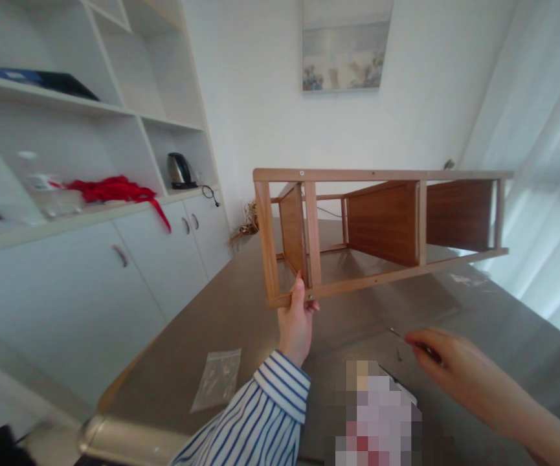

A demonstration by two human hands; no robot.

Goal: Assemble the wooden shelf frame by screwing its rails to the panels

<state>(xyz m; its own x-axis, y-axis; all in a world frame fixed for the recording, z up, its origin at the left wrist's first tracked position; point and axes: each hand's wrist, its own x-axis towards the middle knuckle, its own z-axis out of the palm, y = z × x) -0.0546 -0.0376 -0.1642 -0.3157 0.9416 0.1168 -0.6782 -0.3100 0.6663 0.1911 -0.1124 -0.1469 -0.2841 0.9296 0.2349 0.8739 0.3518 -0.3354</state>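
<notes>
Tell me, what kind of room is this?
Maybe a dining room or an office: there's a big table, a kettle on white shelves and a picture hanging up.

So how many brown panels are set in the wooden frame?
3 visible: the left panel just above the left hand, the middle panel, and the right panel towards the far end of the wooden frame. Another behind these could be hidden.
</notes>
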